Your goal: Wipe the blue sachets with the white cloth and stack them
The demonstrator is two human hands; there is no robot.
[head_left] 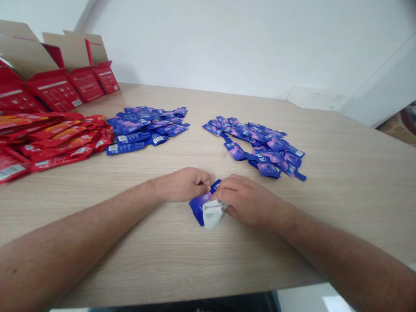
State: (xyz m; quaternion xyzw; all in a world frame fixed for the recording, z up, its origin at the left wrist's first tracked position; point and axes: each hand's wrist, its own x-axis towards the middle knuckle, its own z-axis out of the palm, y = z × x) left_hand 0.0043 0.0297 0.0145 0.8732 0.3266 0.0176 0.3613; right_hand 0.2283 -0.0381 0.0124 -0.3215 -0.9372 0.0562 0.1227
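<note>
A single blue and purple pouch [196, 209] lies on the table near its front, between my two hands. My left hand [189, 185] is closed, with thumb and forefinger pinching the pouch's upper left edge. From the other side, my right hand [248, 200] is closed around a folded white cloth [213, 215], which rests against the pouch and covers its lower right part. The right fingertips are partly hidden behind the cloth and the knuckles.
Blue pouches form a left pile [143, 123] and a right pile [260, 143] farther back. Red pouches [61, 138] are heaped at the left, before open red boxes [55, 89]. A white wall [221, 47] bounds the wooden table [156, 264] behind.
</note>
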